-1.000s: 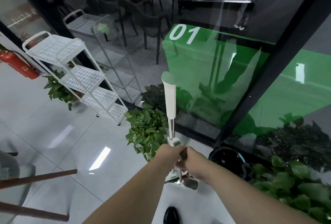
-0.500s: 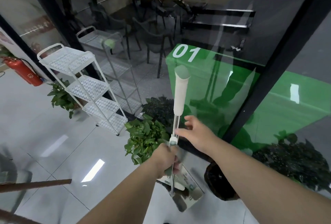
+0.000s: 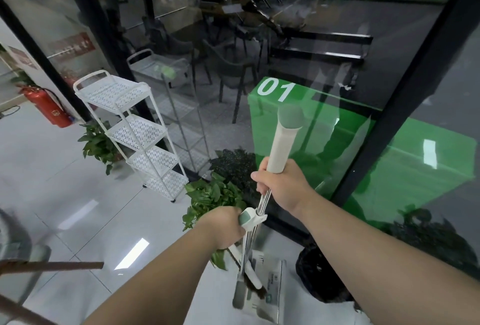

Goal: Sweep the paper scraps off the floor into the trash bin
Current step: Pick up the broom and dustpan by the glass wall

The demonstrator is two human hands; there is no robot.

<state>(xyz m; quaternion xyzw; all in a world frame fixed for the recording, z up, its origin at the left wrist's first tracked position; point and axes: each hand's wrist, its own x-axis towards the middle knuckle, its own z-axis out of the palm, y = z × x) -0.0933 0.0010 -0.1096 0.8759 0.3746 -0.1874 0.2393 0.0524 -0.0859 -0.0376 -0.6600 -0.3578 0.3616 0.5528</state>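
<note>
We see both hands closed on the cleaning set in front of a glass wall point(image 3: 324, 65). The right hand point(image 3: 281, 185) is wrapped around the lower end of the cream grip of the long handle point(image 3: 281, 143), which rises tilted toward the upper right and ends in a grey-green cap. Below that hand the handle becomes a metal pole running down to the dustpan point(image 3: 270, 291), which sits low near the floor point(image 3: 78, 208) with its tray facing us. The left hand point(image 3: 224, 226) is fisted around the green-and-white handle of the short broom point(image 3: 253, 267); the clip at that handle's top sits against the metal pole, and the broom's dark bristles reach into the dustpan. A dark, round bin point(image 3: 319, 275) stands just right of the dustpan, partly hidden by the right forearm. We cannot make out any paper scraps. A green potted plant point(image 3: 213, 197) stands just behind the left hand, with a white tiered shelf cart point(image 3: 135, 130) further left.
</note>
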